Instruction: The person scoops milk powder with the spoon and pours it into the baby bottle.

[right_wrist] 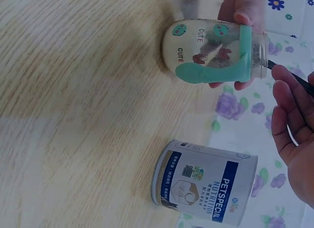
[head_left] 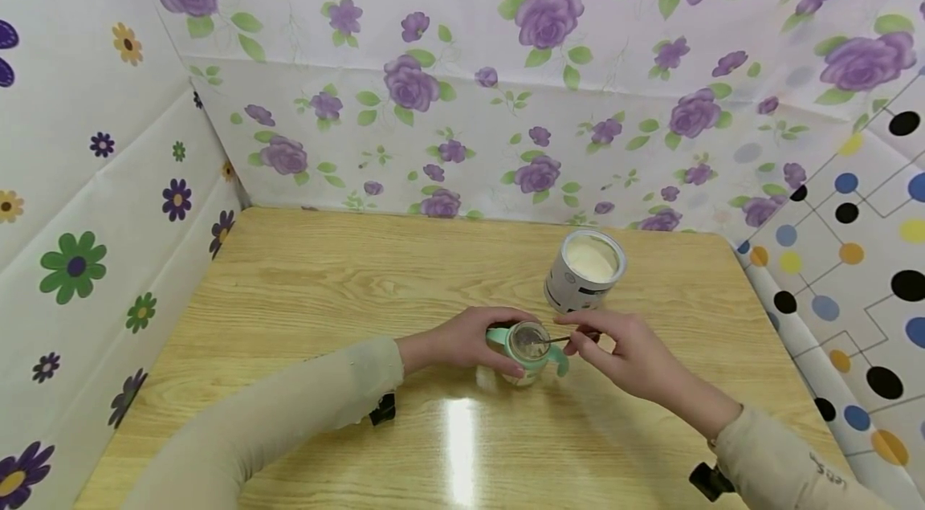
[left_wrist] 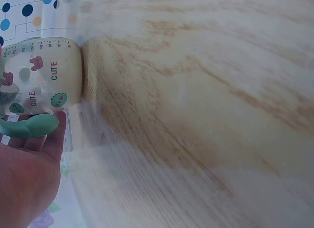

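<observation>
My left hand (head_left: 477, 340) grips a clear baby bottle (left_wrist: 44, 73) from its left side. The bottle has mint-green handles (right_wrist: 211, 73), printed "CUTE" lettering and a measuring scale. It stands upright on the table, mouth uncovered, with pale contents low inside. My right hand (head_left: 629, 349) pinches a slim dark-handled spoon (right_wrist: 292, 78) between thumb and fingers. The spoon slants into the bottle's mouth, and its tip is largely hidden there. Behind and to the right of the bottle stands an open can (right_wrist: 206, 181) of cream-coloured powder (head_left: 592, 259), apart from both hands.
The wooden table (head_left: 347, 277) has a glossy light reflection near its front. Flower-printed cloth (head_left: 462, 132) hangs along its back edge, with patterned sheets at the left and right sides. Dark wrist devices (head_left: 711, 481) sit under the sleeves.
</observation>
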The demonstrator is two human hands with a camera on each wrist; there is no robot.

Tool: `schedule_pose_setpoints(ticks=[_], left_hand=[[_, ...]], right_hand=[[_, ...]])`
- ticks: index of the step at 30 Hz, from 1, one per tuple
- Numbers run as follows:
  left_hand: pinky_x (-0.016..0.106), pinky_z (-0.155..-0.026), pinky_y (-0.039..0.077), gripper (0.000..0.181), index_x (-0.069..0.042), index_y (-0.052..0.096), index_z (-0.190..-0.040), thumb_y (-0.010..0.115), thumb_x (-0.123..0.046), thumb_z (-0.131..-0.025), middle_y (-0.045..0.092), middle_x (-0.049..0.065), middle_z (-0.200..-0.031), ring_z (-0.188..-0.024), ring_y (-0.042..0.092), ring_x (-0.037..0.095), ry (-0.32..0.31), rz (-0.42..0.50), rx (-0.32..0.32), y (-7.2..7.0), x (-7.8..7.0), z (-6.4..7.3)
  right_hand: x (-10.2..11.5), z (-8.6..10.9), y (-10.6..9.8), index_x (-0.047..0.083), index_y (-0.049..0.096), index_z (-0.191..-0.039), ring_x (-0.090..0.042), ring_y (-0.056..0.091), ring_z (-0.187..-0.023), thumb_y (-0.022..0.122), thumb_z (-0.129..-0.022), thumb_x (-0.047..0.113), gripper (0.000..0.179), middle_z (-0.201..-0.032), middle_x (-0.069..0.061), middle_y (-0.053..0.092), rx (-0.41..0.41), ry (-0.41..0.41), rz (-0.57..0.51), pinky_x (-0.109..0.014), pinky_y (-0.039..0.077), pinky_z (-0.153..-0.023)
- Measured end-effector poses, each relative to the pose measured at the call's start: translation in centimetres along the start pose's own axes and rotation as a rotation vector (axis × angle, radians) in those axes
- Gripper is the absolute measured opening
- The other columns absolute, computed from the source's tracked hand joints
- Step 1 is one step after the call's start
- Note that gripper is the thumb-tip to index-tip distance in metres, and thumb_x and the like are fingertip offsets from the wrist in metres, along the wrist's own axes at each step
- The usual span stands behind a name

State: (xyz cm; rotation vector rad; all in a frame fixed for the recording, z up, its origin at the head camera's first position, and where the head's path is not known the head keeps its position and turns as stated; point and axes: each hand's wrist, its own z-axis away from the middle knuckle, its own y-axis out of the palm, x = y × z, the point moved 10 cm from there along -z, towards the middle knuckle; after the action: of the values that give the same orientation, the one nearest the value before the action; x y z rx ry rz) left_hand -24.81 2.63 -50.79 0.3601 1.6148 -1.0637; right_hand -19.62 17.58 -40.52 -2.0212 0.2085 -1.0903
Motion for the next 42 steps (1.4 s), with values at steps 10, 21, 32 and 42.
schedule_pose_setpoints(ticks=[10, 21, 32, 42], left_hand=[[0.028, -0.111, 0.047, 0.074, -0.027, 0.061, -0.151, 0.095, -0.028, -0.085, 0.067, -0.016, -0.139, -0.126, 0.060, 0.002, 0.017, 0.013, 0.003, 0.0, -0.1, 0.0], [0.029, -0.111, 0.047, 0.074, -0.027, 0.061, -0.152, 0.094, -0.029, -0.085, 0.066, -0.015, -0.141, -0.126, 0.060, 0.002, 0.022, 0.003, 0.008, 0.0, -0.1, 0.0], [0.028, -0.112, 0.046, 0.074, -0.027, 0.061, -0.151, 0.094, -0.030, -0.086, 0.066, -0.016, -0.140, -0.127, 0.060, 0.002, 0.027, 0.000, 0.006, 0.0, 0.0, 0.0], [0.028, -0.113, 0.046, 0.075, -0.026, 0.060, -0.153, 0.094, -0.031, -0.086, 0.066, -0.014, -0.142, -0.128, 0.059, 0.002, 0.028, -0.021, -0.001, 0.0, -0.1, 0.0]], right_hand=[[1.5, -0.3, -0.3, 0.009, 0.076, -0.124, -0.004, 0.071, -0.085, 0.068, -0.094, -0.008, 0.036, -0.098, 0.007, 0.077, 0.015, -0.164, 0.133, -0.018, 0.054, -0.063], [0.9, -0.4, -0.4, 0.011, 0.078, -0.119, -0.002, 0.069, -0.087, 0.071, -0.094, -0.007, 0.031, -0.098, 0.009, 0.078, 0.026, -0.089, 0.080, -0.024, 0.056, -0.063], [0.3, -0.6, -0.6, 0.009, 0.079, -0.117, -0.002, 0.071, -0.084, 0.070, -0.099, -0.004, 0.025, -0.096, 0.011, 0.080, 0.035, -0.015, 0.025, -0.023, 0.053, -0.057], [-0.7, -0.8, -1.3, 0.008, 0.082, -0.113, -0.010, 0.076, -0.076, 0.060, -0.109, 0.003, 0.022, -0.089, 0.010, 0.081, 0.018, 0.107, -0.118, -0.032, 0.065, -0.071]])
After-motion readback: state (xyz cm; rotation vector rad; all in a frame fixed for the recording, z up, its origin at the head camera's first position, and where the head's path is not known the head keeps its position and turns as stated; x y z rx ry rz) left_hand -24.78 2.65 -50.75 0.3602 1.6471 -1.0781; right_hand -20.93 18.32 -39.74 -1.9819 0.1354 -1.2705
